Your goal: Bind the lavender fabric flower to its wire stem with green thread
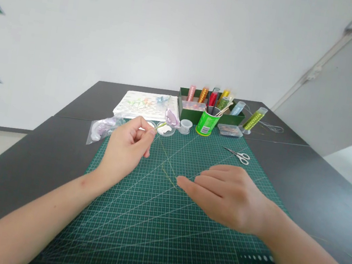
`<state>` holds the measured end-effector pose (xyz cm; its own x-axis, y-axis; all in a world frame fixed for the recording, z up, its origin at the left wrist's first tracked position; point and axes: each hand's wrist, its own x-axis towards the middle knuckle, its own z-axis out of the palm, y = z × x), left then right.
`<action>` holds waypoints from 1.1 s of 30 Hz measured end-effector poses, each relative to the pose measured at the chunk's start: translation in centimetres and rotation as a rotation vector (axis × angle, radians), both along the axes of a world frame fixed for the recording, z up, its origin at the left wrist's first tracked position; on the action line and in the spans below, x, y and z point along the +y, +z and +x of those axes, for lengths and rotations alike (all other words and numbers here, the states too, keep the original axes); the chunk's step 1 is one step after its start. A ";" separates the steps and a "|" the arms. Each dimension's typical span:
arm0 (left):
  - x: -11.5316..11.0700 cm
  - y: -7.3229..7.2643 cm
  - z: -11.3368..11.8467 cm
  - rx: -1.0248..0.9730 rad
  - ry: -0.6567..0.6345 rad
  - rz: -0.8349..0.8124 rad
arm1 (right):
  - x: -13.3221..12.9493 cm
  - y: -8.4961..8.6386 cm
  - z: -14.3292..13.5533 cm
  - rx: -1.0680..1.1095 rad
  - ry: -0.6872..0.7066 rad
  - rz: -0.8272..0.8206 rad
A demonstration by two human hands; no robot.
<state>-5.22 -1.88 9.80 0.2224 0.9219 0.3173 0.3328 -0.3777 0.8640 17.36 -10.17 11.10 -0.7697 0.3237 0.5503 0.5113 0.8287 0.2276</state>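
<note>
My left hand [130, 142] is closed in a pinch on the thin green stem of a pale purple flower [172, 118]. The flower head points up and to the right, above the back of the mat. A fine yellow-green thread [167, 175] runs from near the stem down to my right hand [224, 194], with a slack loop by its fingers. That hand is curled shut, back upward, and the thread appears gripped in it; its fingertips are partly hidden. Both hands are over the green cutting mat [135, 227].
White-handled scissors [242, 158] lie right of centre on the mat. Behind stand a green can [208, 122] of tools, a dark green box [193, 116] with thread spools, a green spool [255, 119] and small clear containers [185, 126]. A plastic bag [103, 130] and white pad [127, 103] lie left.
</note>
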 end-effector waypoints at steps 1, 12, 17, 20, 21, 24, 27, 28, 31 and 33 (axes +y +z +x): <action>0.0 -0.2 0.1 0.021 -0.005 -0.002 | -0.3 0.4 0.1 -0.002 -0.008 0.000; -1.9 -2.6 2.2 0.467 -0.333 -0.057 | -1.3 2.1 2.0 0.202 -0.121 0.151; -3.3 -3.3 2.7 0.457 -0.469 -0.043 | 0.2 1.5 2.3 0.270 -0.184 0.181; -3.4 -4.1 2.9 0.403 -0.557 -0.066 | 1.6 0.8 2.4 0.311 -0.232 0.180; -3.3 -4.5 3.0 0.381 -0.578 -0.084 | 2.2 0.3 2.5 0.315 -0.242 0.166; -2.9 -6.4 3.4 0.316 -0.599 -0.150 | 4.3 -1.6 3.1 0.301 -0.262 0.075; -2.5 -8.4 3.7 0.229 -0.605 -0.246 | 6.3 -3.9 3.7 0.291 -0.277 -0.022; -2.4 -8.9 3.7 0.207 -0.614 -0.277 | 6.8 -4.6 3.9 0.287 -0.285 -0.065; -2.3 -9.9 3.8 0.149 -0.646 -0.340 | 7.6 -6.1 4.0 0.295 -0.310 -0.188; -2.4 -10.2 3.8 0.117 -0.667 -0.362 | 7.9 -6.7 4.0 0.303 -0.341 -0.242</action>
